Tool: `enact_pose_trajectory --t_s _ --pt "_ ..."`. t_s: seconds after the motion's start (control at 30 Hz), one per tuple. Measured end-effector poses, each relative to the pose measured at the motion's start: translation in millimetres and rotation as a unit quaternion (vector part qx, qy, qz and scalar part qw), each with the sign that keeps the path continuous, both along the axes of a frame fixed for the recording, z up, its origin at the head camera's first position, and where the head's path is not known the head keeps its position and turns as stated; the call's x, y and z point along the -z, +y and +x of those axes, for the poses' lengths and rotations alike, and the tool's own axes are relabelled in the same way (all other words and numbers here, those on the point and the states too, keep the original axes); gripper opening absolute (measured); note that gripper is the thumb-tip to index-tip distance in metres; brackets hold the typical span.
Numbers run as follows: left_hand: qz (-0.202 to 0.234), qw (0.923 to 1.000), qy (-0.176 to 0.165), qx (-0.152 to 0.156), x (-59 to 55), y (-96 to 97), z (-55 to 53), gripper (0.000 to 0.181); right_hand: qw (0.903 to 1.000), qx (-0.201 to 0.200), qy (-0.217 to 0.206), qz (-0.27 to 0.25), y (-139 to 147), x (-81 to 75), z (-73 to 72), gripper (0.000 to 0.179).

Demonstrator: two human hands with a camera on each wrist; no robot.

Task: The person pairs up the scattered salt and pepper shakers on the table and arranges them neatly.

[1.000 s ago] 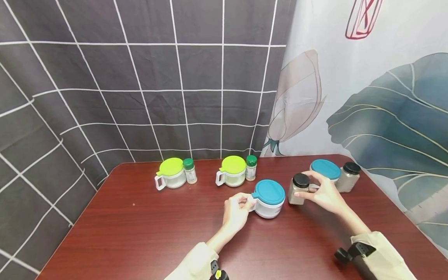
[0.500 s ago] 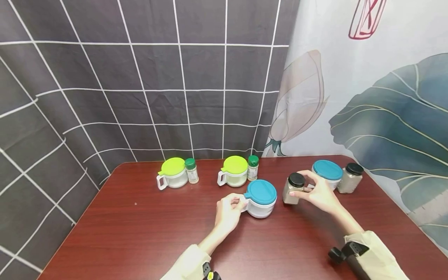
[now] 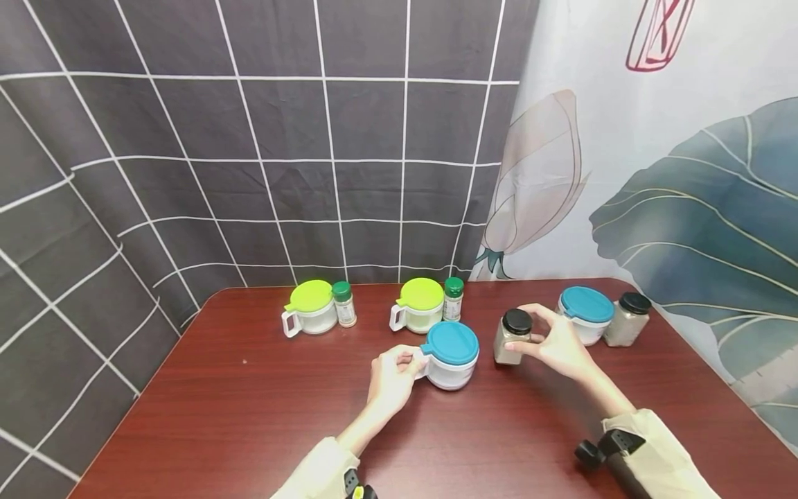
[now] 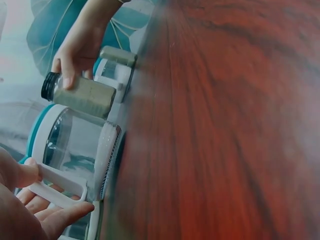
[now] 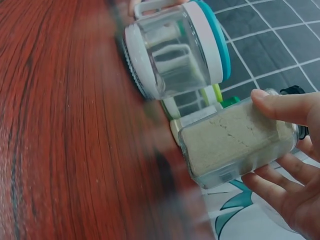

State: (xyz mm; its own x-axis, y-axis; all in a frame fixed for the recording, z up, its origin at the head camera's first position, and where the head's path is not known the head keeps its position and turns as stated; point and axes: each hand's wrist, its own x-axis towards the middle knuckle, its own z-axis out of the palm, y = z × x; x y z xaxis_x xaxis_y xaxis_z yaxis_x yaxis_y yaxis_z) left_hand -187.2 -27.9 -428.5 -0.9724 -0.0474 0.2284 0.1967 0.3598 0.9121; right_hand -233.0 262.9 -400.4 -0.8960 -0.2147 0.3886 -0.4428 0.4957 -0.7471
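Observation:
My left hand (image 3: 391, 378) pinches the white handle (image 4: 67, 178) of a clear seasoning pot (image 3: 450, 371) with a blue lid, thumb on one side and fingers on the other. The pot stays upright, close over the table, right of that hand. In my right hand (image 3: 557, 343), thumb and fingers grip a square spice jar (image 5: 235, 137) with a black lid, filled with tan powder. This jar is also upright, just right of the pot, with a narrow gap between them. The right palm is partly hidden in the head view.
Two lime-lidded pots (image 3: 314, 305) stand along the back of the brown table (image 3: 249, 416), each beside a green-capped shaker (image 3: 344, 305). Behind my right hand are another blue-lidded pot (image 3: 586, 313) and a second black-lidded jar (image 3: 628, 320). A grey gridded cloth (image 3: 262, 194) hangs behind.
Both hands have moved left across the table, carrying the blue-lidded pot and the spice jar with them. Both grips look the same. The head view has shifted slightly.

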Motion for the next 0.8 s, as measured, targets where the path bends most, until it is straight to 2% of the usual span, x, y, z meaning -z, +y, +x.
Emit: enact_pose_trajectory --t_s 0.2,0.5,0.8 --pt "-0.007 0.9999 -0.003 -0.011 -5.2 -7.9 0.1 0.012 0.9999 -0.008 -0.01 -0.003 -6.5 -0.3 -1.5 0.055" --pt "-0.004 1.0 0.004 -0.003 -5.5 -16.6 3.2 0.014 0.9997 -0.012 -0.022 0.001 -16.8 2.0 -4.4 0.055" --pt "-0.006 1.0 -0.006 -0.001 -6.2 -28.4 8.9 0.018 0.9995 -0.021 -0.025 -0.001 -28.8 1.8 -4.7 0.053"
